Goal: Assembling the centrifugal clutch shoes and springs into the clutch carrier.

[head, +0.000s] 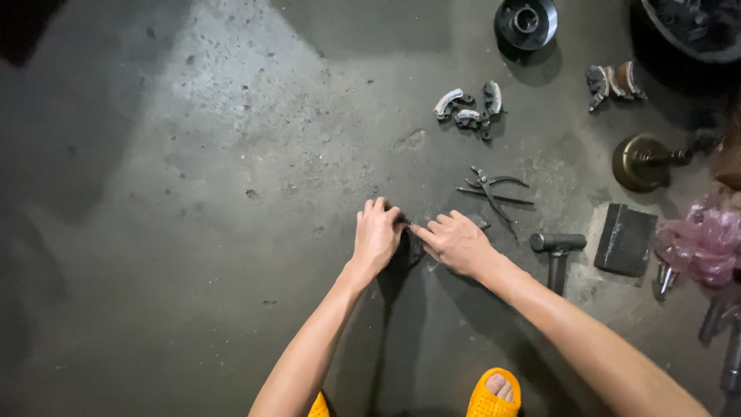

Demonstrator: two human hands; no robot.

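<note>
I'm seeing both hands down on the concrete floor [193, 232], working one small dark part [411, 245] pinched between them at frame centre. Left hand [377, 235] is curling over its left edge, fingers bent and closed on it. Right hand [457, 243] is pressing in from the other side, fingertips touching the part. The part is mostly hidden; I can't tell what it is.

Packages: a crumpled pink plastic bag [704, 241] is lying at the right edge, contents unclear. No readable labels or signs.

Containers: a dark round tub [695, 27] is cut off at the top right corner with dark pieces in it, too murky to identify. A black round pulley-like disc [526, 22] is sitting top centre-right.

Loose items: pliers [494, 189] are lying just beyond the right hand. Curved brake-shoe-like pieces [469, 104] are sitting further up, with another set [614, 81] to the right. A brass-coloured round part [641, 162], a dark flat block [625, 239] and a hammer [557, 251] are resting right of the hands. An orange slipper [494, 394] is showing at the bottom edge.
</note>
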